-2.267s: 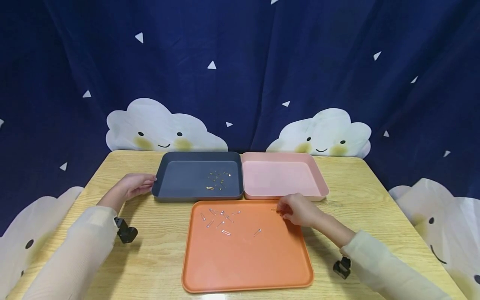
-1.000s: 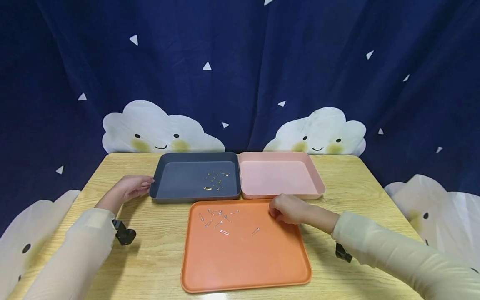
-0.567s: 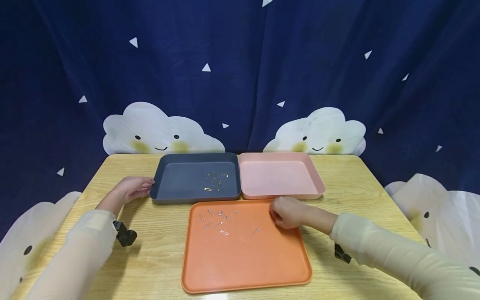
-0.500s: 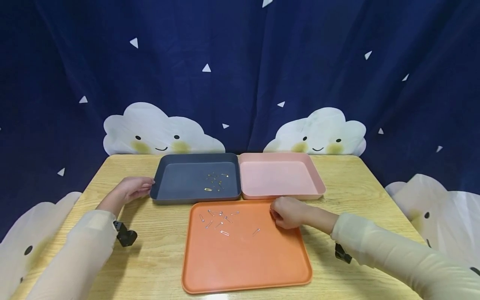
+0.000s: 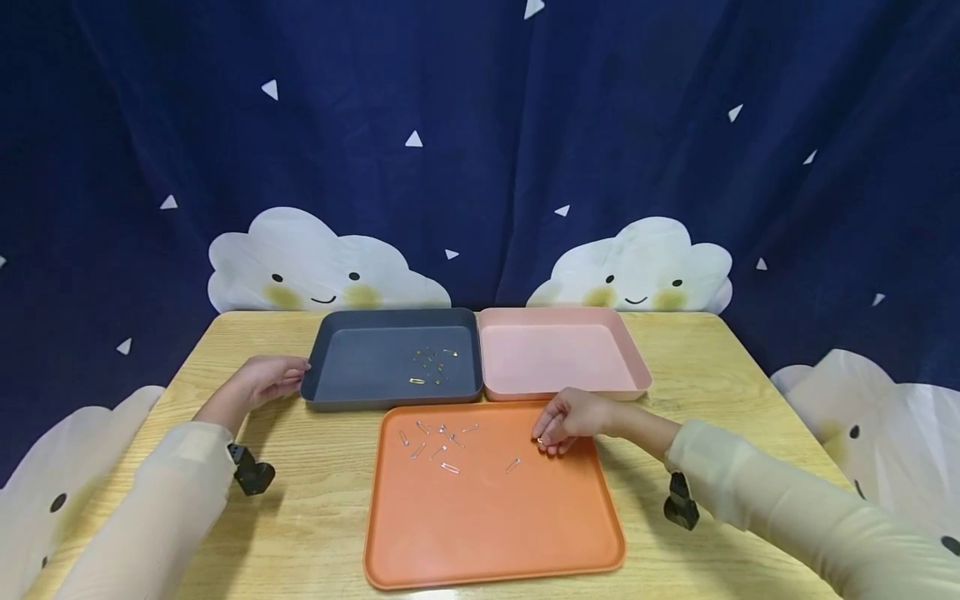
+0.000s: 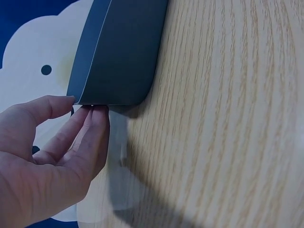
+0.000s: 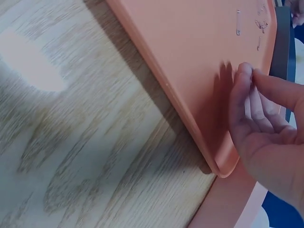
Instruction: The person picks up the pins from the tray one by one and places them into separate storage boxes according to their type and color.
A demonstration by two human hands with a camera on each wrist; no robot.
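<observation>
My right hand [image 5: 572, 419] pinches a small gold safety pin [image 5: 540, 440] between thumb and forefinger, over the back right of the orange tray [image 5: 495, 533]. In the right wrist view the fingertips meet and mostly hide the pin. Several silver safety pins [image 5: 450, 467] lie in the orange tray, most of them toward its back left. On the left, my left hand [image 5: 268, 379] touches the outer end wall of the dark grey tray [image 5: 352, 358]. Its thumb is at the rim and its fingers lie lower on the wall. Several gold safety pins [image 5: 417, 381] are in the grey tray's right half.
A pink tray [image 5: 555, 358] stands against the grey tray's right side, behind the orange tray. All three trays are on a pale wooden table [image 5: 300, 508]. A dark blue curtain [image 5: 480, 150] with white clouds hangs behind the table.
My right hand was down over gold safety pins at the orange tray's back right; it has turned and lifted slightly, with a gold safety pin showing at its fingertips. My left hand stays put.
</observation>
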